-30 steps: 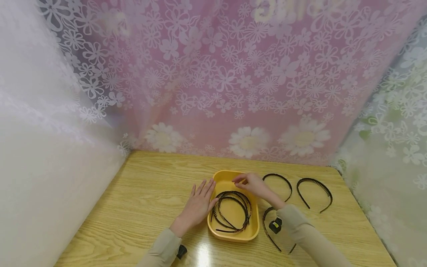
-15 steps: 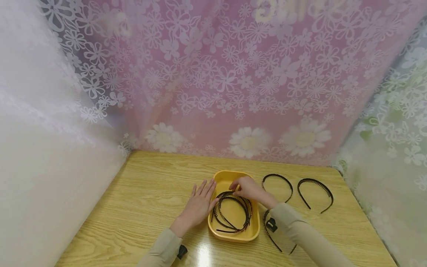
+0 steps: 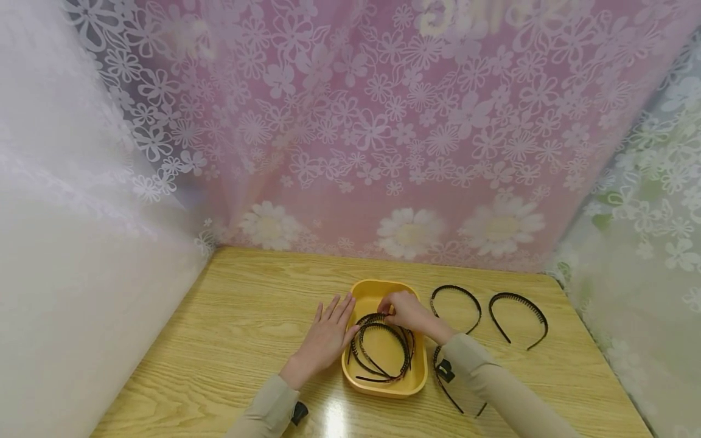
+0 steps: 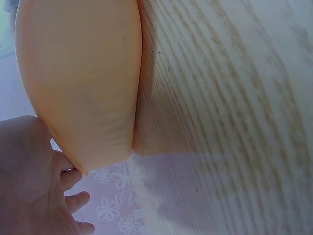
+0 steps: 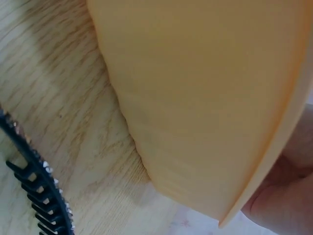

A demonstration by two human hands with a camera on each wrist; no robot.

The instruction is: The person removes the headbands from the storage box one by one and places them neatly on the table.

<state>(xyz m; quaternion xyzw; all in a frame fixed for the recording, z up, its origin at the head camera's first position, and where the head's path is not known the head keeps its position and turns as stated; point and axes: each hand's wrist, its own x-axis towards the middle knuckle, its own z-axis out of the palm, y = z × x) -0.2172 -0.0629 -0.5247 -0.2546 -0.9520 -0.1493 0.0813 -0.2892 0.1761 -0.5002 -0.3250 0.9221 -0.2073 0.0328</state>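
The left hand lies straight-fingered against the smooth yellow tub; inside, the right hand's bent fingers meet toothed, curved black headbands, whether pinching I can't tell.

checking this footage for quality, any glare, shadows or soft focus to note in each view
Head view: bright glare on the table near the bottom edge; left wrist view: tabletop pale and washed out, darker shadow along the base of the yellow tray; right wrist view: the right hand looks soft and shadowed, the teeth of the headband clearer.
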